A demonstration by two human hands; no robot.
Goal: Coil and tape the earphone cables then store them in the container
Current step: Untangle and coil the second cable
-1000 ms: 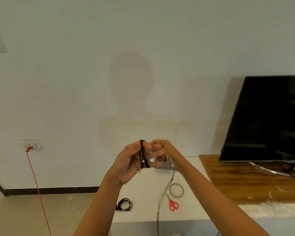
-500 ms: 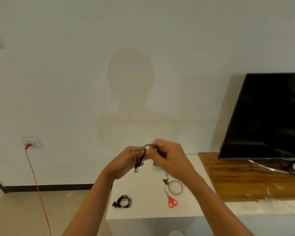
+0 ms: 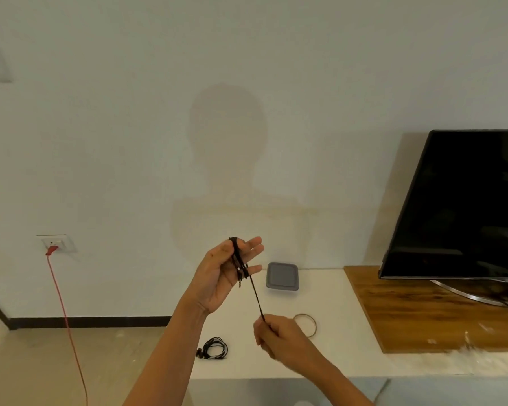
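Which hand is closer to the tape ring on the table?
Right. The right hand sits just beside the tape ring, on its left; the left hand is raised well above it, farther left.

The earphone cable (image 3: 238,260) is wound around the straight fingers (image 3: 254,249) of the left hand (image 3: 219,278). The right hand (image 3: 279,336) pinches the free end, strand taut, over the surface (image 3: 329,294).

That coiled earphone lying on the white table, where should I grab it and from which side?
Pinch across the bundled loops on the right side of the coiled earphone, coming down from above. It lies flat on the white table, and its earbuds stick out loose at the left, so gripping there would likely let the coil slip apart.
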